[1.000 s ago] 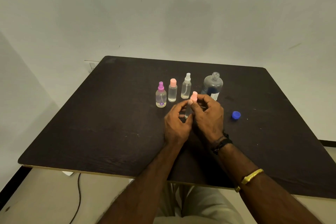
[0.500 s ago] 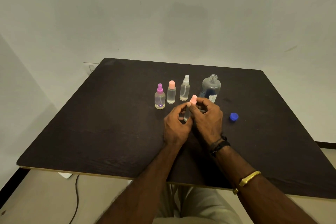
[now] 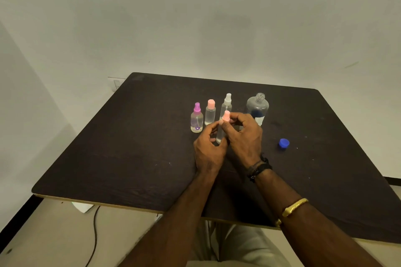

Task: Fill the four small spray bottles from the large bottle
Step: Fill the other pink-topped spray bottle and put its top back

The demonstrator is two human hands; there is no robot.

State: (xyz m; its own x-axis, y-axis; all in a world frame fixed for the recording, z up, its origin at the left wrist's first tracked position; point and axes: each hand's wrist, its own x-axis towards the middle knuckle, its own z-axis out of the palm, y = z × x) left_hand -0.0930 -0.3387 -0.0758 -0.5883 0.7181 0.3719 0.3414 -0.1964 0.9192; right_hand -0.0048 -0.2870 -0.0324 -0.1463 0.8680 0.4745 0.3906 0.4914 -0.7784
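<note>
- both forearms are bare, come up from the bottom edge and angle in toward each other
- left hand (image 3: 208, 149): back of the hand faces the camera, fingers curled round the lower part of a small spray bottle (image 3: 220, 135) and holding it upright
- right hand (image 3: 246, 138): just beside the left one, thumb and forefinger pinching the bottle's pink cap (image 3: 226, 115), the other fingers loosely bent behind
- right wrist has a black band (image 3: 259, 169), with a gold bracelet (image 3: 294, 207) further up that forearm
</note>
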